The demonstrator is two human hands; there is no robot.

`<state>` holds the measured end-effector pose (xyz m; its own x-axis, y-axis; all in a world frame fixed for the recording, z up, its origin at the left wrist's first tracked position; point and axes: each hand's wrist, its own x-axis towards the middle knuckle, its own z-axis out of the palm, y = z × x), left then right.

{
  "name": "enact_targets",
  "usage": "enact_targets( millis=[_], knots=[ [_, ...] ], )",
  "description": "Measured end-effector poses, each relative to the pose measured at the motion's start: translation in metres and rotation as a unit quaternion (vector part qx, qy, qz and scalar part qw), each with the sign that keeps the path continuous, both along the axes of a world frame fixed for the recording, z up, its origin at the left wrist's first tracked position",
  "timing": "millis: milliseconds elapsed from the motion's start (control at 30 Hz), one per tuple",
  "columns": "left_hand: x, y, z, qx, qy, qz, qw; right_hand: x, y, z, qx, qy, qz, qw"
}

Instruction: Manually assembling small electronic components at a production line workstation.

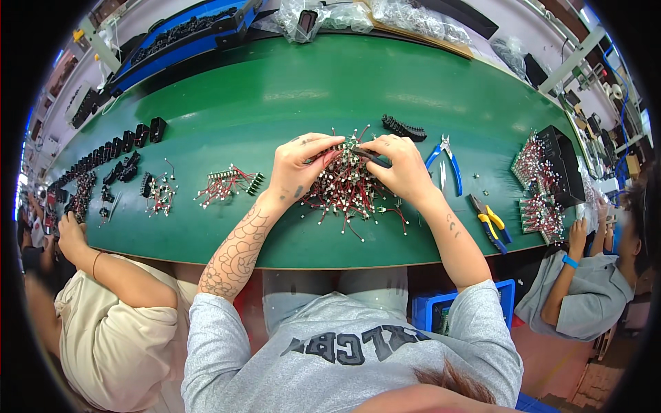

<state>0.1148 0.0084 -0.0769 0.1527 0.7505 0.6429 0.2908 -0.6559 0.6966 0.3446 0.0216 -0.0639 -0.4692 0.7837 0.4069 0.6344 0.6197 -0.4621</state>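
The left hand (297, 165) has its fingers pinched together on a small green board (337, 147), up over the far part of a pile of red wires with white plugs (348, 189) on the green tabletop (296, 244). Across from it, the right hand (405, 168) has its fingers clamped on a black tool (376, 160), its tip close to the board. To the right lie blue-handled cutters (455, 169), silver tweezers (443, 179) and yellow-and-blue pliers (490, 224).

You are in an electronics assembly workshop, shown by the long green workbench (227, 131), the heap of small red-wired parts (348, 187) in front of you, the pliers (493, 224), and co-workers (117, 327) on both sides.
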Motion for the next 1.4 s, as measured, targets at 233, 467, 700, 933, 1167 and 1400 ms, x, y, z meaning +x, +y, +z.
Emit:
enact_targets(
  millis=[233, 467, 700, 933, 1167, 1400],
  knots=[
    [0.002, -0.001, 0.002, -0.015, 0.005, 0.006, 1.000, 0.004, 0.006, 0.001, 0.098, -0.045, -0.027, 0.994],
    [0.002, -0.005, 0.014, -0.342, -0.183, -0.124, 0.913, 0.002, 0.006, -0.001, 0.134, -0.010, -0.006, 0.991],
    [-0.004, -0.002, 0.010, -0.360, -0.190, -0.169, 0.898, 0.002, 0.009, -0.001, 0.140, 0.025, -0.010, 0.990],
    [0.001, -0.001, 0.008, -0.128, -0.022, -0.053, 0.990, 0.006, 0.013, -0.005, 0.093, 0.027, -0.016, 0.995],
    [0.002, -0.004, 0.009, -0.105, 0.037, -0.036, 0.993, 0.004, 0.007, -0.005, 0.053, -0.008, -0.006, 0.999],
    [0.002, -0.006, 0.008, -0.090, 0.022, -0.029, 0.995, 0.004, 0.007, -0.003, 0.056, -0.009, -0.008, 0.998]
  ],
)
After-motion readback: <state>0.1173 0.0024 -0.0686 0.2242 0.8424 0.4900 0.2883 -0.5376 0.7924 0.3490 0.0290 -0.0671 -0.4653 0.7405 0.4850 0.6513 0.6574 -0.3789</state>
